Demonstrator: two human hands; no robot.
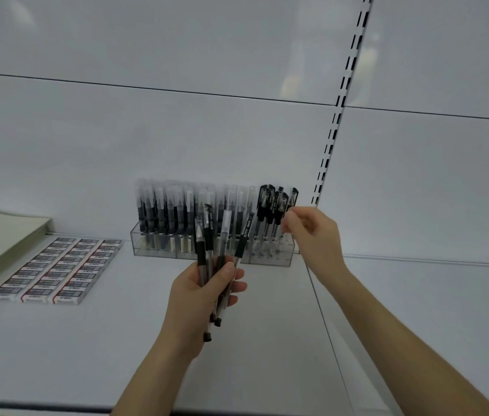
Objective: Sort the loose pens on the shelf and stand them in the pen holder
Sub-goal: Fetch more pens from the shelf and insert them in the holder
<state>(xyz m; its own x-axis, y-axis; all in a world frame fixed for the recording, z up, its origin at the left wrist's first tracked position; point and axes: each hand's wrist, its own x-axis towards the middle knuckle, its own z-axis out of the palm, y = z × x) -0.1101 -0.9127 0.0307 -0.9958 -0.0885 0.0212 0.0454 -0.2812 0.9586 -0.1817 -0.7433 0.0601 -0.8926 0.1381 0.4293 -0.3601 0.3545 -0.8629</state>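
Observation:
A clear plastic pen holder (159,250) stands at the back of the white shelf (87,340), full of upright pens. Clear-capped pens (177,205) fill its left and middle parts, and black-capped pens (270,202) stand in its right part. My left hand (204,295) is shut on a bunch of several pens (213,235) fanned upward in front of the holder. My right hand (312,232) hovers at the holder's right end, fingers loosely curled next to the black-capped pens. Whether its fingertips pinch a pen cannot be made out.
Rows of boxed erasers (57,268) lie on the shelf at the left. A stack of pale paper (0,235) sits at the far left. A slotted upright (336,121) runs up the back wall, with a shelf seam (324,310) below it.

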